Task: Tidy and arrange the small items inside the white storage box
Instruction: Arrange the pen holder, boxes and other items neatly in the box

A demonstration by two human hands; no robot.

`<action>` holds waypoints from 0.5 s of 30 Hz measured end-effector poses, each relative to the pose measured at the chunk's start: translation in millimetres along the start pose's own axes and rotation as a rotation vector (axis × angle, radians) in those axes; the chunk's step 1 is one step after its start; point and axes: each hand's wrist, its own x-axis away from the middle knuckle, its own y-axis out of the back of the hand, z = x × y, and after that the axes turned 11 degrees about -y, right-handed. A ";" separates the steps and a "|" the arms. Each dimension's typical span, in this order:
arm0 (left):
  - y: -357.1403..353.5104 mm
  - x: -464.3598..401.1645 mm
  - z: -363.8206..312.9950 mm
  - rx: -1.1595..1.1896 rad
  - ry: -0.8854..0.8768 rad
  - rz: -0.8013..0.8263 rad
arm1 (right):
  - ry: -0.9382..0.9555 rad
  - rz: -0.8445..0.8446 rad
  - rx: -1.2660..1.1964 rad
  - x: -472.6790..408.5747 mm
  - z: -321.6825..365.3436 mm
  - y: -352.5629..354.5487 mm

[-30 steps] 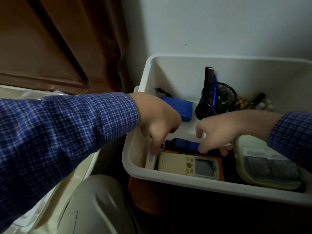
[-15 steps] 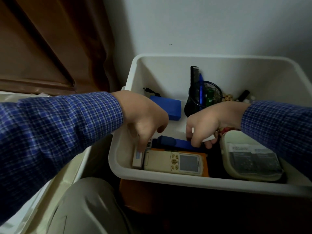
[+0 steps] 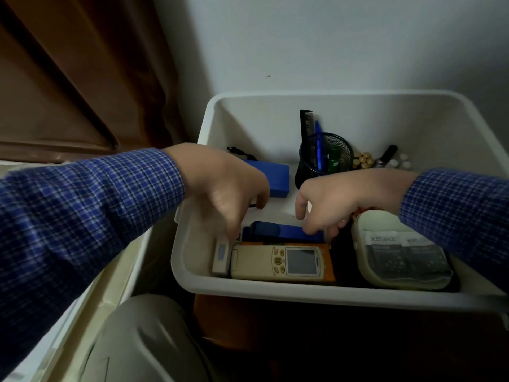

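Set against a pale plaster wall (image 3: 330, 37) beside brown wood panelling (image 3: 68, 78): rounded white plastic storage box (image 3: 275, 288). Inside, near its front rim: glossy cream remote control (image 3: 275, 261). Behind that, left hand (image 3: 225, 188) fingers curled down onto a slim white device (image 3: 221, 256); right hand (image 3: 327, 205) pinching a long blue bar (image 3: 286, 231).

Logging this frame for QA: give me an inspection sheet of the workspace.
Surface: white storage box, open, items on its floor.
Job's things: beige remote against the near wall; small white device to its left; blue bar behind it; blue block; mesh pen cup with comb and pens; lidded beige case on the right.
Clutter: gold beads, white caps at the back.
Hands: left hand fingertips on the white device; right hand touches the blue bar, grip unclear.
Cables: black lead by the blue block.
Surroundings: white wall, brown curtain.
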 end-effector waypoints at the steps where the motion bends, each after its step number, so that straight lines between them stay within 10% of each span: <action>1: -0.9 0.3 6.3 0.020 -0.034 -0.093 | 0.013 -0.030 -0.033 3.3 -1.6 2.8; 8: -1.5 -1.4 25.7 0.448 -0.199 -0.661 | 0.186 0.310 -1.050 22.5 -19.3 12.2; 15: -18.0 4.3 15.0 0.366 -0.425 -0.802 | 0.432 0.471 -1.084 21.6 -12.3 11.7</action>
